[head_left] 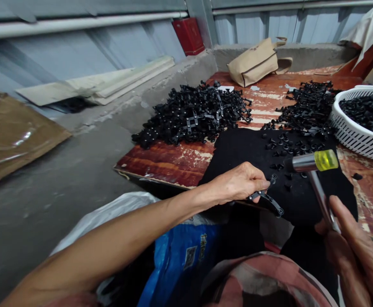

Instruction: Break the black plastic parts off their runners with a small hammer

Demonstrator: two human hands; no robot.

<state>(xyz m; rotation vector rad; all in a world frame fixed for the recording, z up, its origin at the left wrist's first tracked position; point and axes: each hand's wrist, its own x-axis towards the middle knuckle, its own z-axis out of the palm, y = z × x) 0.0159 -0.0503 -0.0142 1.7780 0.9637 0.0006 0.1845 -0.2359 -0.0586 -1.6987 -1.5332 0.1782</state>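
Observation:
My left hand (246, 182) pinches a black jointed linkage (271, 202) of small plastic bars, just over the front edge of a black cloth (234, 157). Two arms of the linkage stick out past the fingertips to the right. In my right hand (353, 243) is a mallet (321, 187) with a metal head and a yellow translucent face; its head is raised above the cloth. Under and behind the mallet head, several small black pegs (284, 147) lie loose on the cloth.
A heap of black linkages (189, 113) sits on the worn red table (161, 164). More black parts (313, 106) lie at the back right beside a white basket (353, 128) full of black pieces. A tan bag (253, 64) stands behind. Blue sacking (180, 256) hangs below the table edge.

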